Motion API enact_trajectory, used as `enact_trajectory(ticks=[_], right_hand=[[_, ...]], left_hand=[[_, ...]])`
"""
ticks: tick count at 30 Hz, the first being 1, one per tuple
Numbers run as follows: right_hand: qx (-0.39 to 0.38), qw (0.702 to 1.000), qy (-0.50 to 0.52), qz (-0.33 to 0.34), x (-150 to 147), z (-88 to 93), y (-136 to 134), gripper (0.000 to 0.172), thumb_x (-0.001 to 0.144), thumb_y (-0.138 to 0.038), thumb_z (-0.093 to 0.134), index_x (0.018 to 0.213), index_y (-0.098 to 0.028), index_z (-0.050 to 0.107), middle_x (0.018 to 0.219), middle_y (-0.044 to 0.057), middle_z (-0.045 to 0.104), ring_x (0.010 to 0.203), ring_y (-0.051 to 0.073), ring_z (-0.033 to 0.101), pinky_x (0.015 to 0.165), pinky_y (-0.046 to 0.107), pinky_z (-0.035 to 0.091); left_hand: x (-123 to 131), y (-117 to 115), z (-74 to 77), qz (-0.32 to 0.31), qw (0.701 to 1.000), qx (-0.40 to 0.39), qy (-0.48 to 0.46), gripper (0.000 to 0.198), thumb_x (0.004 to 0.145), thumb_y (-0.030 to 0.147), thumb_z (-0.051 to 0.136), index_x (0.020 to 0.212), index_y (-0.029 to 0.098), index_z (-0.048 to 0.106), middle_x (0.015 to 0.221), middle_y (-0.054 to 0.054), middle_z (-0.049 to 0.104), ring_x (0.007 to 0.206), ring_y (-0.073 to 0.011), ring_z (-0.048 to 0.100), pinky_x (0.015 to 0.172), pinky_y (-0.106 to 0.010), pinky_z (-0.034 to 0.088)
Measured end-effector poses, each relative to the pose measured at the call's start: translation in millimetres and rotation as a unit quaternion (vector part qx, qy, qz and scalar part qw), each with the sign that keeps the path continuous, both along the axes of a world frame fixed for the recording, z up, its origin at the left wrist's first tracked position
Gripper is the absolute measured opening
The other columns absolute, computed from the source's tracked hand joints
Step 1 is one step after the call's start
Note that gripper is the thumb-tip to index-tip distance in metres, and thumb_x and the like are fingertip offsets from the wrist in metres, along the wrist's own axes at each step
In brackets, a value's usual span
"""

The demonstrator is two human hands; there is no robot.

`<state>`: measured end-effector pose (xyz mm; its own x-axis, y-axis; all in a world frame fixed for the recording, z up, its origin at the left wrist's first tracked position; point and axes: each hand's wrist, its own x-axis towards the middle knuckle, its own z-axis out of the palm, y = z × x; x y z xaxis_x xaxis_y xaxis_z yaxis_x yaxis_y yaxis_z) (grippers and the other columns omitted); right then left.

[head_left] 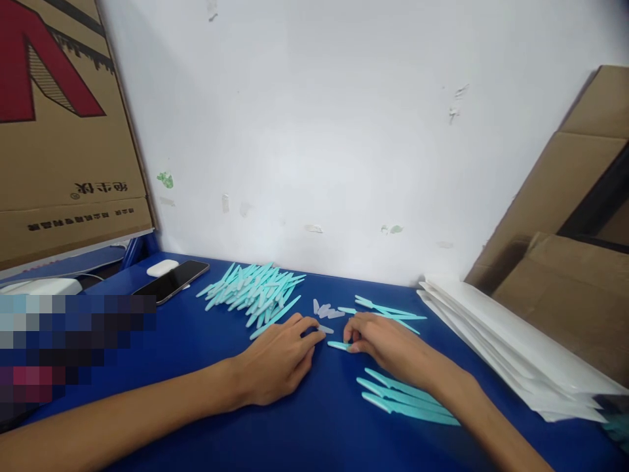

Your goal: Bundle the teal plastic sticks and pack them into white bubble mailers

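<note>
- As I see it, the left hand [280, 357] lies palm-down on the blue counter [319, 426], fingers loosely spread, tips touching a clear cap [325, 329].
- Between both hands, the right hand [388, 344] curls its fingertips onto a short teal stick [339, 345]; I cannot tell if it is pinched.
- A teal pile [253, 292] sits behind the left hand; more sticks [403, 400] lie beside the right wrist.
- On the box [63, 131] at far left: a red mark and upside-down black print I cannot read.

The blue counter [206, 354] carries a heap of teal sticks [253, 288] beyond the left fingers [309, 335], clear caps [327, 309] just ahead of them, stacked white sheets [511, 341] well right, a phone [171, 280] far left.
</note>
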<state>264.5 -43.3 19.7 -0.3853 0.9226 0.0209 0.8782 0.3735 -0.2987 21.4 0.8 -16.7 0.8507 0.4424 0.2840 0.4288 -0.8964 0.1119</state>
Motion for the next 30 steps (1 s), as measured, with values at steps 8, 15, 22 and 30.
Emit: enact_trajectory(ticks=[8, 15, 22, 30], right_hand=[[0.038, 0.998, -0.036, 0.026, -3, -1.9, -1, 0.018, 0.094, -0.006, 0.047, 0.085, -0.020, 0.053, 0.094, 0.003, 0.065, 0.082, 0.017, 0.060, 0.067, 0.027, 0.038], [0.061, 0.998, -0.031, 0.018, -5, -0.9, 0, 0.014, 0.100, -0.014, 0.042, 0.098, -0.022, 0.054, 0.081, 0.001, 0.066, 0.067, 0.017, 0.059, 0.058, 0.027, 0.032], [0.061, 0.998, -0.033, 0.015, -8, 0.1, -1, 0.011, 0.100, -0.025, 0.049, 0.099, -0.026, 0.060, 0.096, 0.000, 0.071, 0.077, 0.018, 0.064, 0.061, 0.027, 0.035], [0.065, 0.997, -0.027, 0.025, -11, 6.2, -4, 0.012, 0.099, -0.030, 0.053, 0.097, -0.026, 0.064, 0.097, -0.002, 0.072, 0.079, 0.017, 0.065, 0.063, 0.028, 0.038]], left_hand=[[-2, 3, -4.9, 0.014, 1.000, 0.010, 0.011, 0.041, 0.096, 0.013, 0.040, 0.134, 0.022, 0.052, 0.125, -0.010, 0.056, 0.103, -0.0248, 0.055, 0.076, -0.035, 0.052], [-5, 10, -18.0, -0.007, 0.996, -0.048, -0.075, 0.033, 0.099, 0.013, 0.042, 0.125, 0.023, 0.060, 0.113, -0.005, 0.062, 0.100, -0.0193, 0.058, 0.083, -0.032, 0.049], [-5, 10, -18.5, 0.019, 0.993, -0.069, -0.097, 0.021, 0.098, 0.018, 0.051, 0.111, 0.027, 0.065, 0.114, -0.004, 0.058, 0.094, -0.0167, 0.059, 0.074, -0.028, 0.048], [-3, 13, -21.8, 0.036, 0.991, -0.068, -0.111, 0.022, 0.103, 0.022, 0.042, 0.117, 0.023, 0.060, 0.103, -0.003, 0.064, 0.094, -0.0182, 0.060, 0.082, -0.032, 0.050]])
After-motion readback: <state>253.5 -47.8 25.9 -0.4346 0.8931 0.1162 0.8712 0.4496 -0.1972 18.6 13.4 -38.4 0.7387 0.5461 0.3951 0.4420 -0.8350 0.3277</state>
